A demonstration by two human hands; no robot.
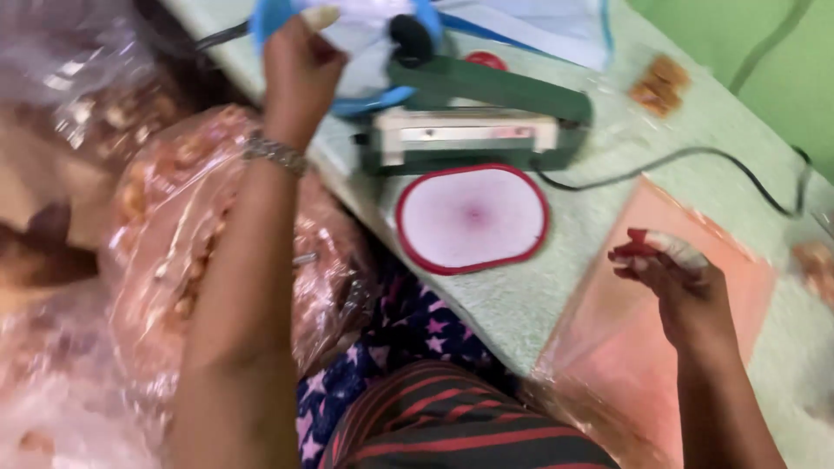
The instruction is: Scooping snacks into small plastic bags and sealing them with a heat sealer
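My left hand is raised and pinches a thin clear bag just above the green sealer. My right hand nips something small and red, too blurry to name, over a pink sheet. I think the bag could slip from that light pinch, or the black cord beyond my right hand could snag.

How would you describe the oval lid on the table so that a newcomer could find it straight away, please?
Start at the pale green table and find the dark green heat sealer near its far edge. Directly in front of the sealer, towards the person, lies the oval lid. It alone is flat and whitish with a red rim and a faint pink centre.
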